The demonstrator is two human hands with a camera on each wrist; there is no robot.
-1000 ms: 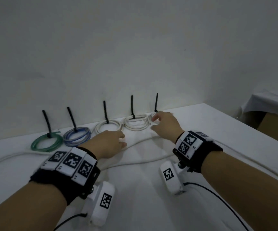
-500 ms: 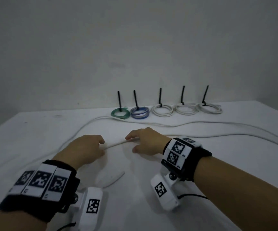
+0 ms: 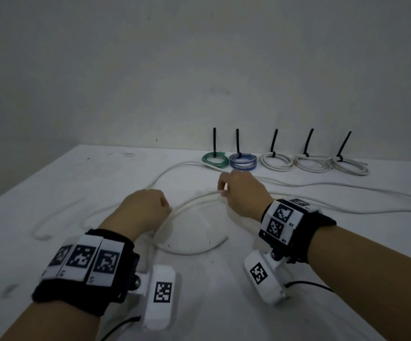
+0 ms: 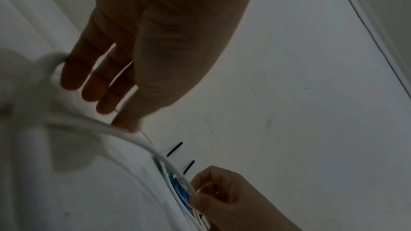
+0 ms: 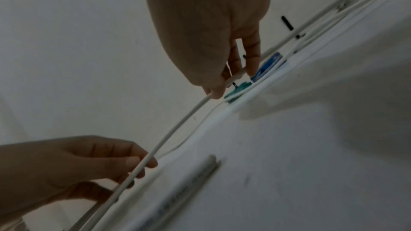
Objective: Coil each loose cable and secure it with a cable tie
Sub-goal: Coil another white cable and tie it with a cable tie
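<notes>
A white cable (image 3: pixel 194 198) crosses the white surface (image 3: pixel 51 188). By the grey wall sit 1 green coil (image 3: pixel 214 159), 1 blue coil (image 3: pixel 243 162) and 3 white coils (image 3: pixel 277 162), all with black ties (image 3: pixel 274 142).

A long white cable (image 3: pixel 194 198) lies loose on the white surface (image 3: pixel 51 193). Part of it is lifted and bent into one big loop, and the rest trails off to the right. At the back five coiled cables sit in a row: green (image 3: pixel 214 159), blue (image 3: pixel 243 161) and three white (image 3: pixel 277 162). Each has a black cable tie (image 3: pixel 214 141) sticking up.
</notes>
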